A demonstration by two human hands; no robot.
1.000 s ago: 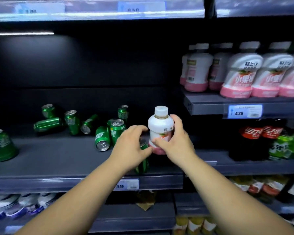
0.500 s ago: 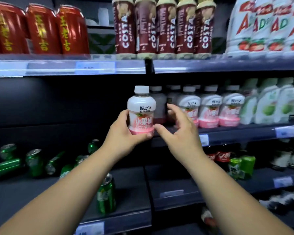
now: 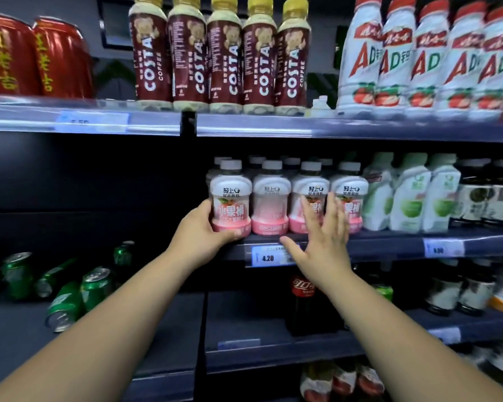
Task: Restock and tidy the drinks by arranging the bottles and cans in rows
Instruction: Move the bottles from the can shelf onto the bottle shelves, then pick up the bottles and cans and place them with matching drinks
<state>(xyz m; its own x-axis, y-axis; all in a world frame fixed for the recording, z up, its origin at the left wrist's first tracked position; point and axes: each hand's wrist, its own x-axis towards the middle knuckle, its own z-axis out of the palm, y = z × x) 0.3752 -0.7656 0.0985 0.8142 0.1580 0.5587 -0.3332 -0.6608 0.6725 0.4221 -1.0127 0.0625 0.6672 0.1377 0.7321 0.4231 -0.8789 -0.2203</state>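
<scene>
My left hand [image 3: 202,227] grips a white-and-pink bottle [image 3: 230,198] by its left side and base. The bottle stands upright at the left end of a row of matching pink bottles [image 3: 273,198] on the middle shelf [image 3: 389,245]. My right hand [image 3: 321,236] is open with fingers spread, its fingertips in front of the third and fourth pink bottles; whether they touch I cannot tell. Several green cans [image 3: 67,288] lie scattered on the lower left shelf [image 3: 18,338], some upright, some tipped over.
White-and-green bottles [image 3: 410,195] stand right of the pink row. Brown coffee bottles [image 3: 218,53], red cans [image 3: 35,56] and tall white bottles [image 3: 424,56] fill the top shelf. Dark cola bottles [image 3: 302,300] stand below the price tag [image 3: 269,256].
The pink bottle went from the lower can shelf up to the left end of the pink row. My right hand let go of it and opened; the view swung up and right.
</scene>
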